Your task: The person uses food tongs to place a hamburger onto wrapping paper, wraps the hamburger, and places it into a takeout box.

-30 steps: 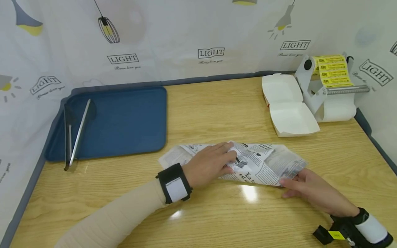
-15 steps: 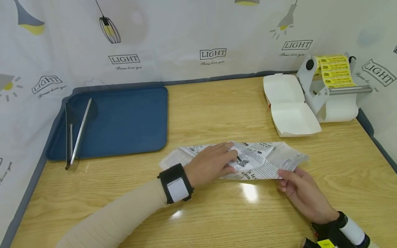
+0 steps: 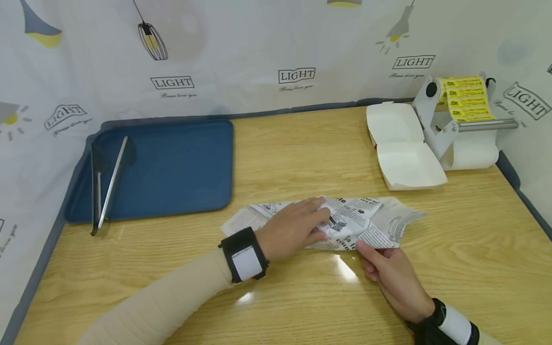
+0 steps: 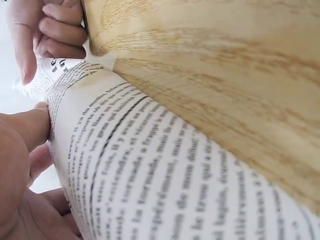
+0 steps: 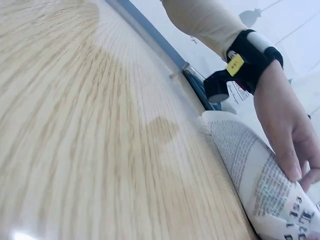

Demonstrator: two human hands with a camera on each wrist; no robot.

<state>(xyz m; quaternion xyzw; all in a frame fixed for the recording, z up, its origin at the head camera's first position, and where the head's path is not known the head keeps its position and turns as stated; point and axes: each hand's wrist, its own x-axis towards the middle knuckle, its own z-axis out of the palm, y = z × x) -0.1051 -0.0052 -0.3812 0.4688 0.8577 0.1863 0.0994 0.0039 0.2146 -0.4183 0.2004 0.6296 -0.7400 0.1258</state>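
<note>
Fingers of the right hand (image 3: pixel 397 282) pinch the newsprint wrap (image 3: pixel 351 223) on the table (image 3: pixel 297 163) by its near edge, thumb above; I can't see the tips beneath. Loosely straight, those of the left hand (image 3: pixel 291 230) rest across the wrap, palm down, hiding part from me; the sleeve (image 3: pixel 168 294) behind is cropped.

An apparent food-packing station: a wood-grain bench (image 3: pixel 293 153) bears a blue rectangular tray (image 3: pixel 181 167) with silver metal tongs (image 3: pixel 112 184) near its far left corner, an open white cardboard box (image 3: pixel 409 163) and a white metal yellow-label dispenser (image 3: pixel 478 126) near its far right corner.
</note>
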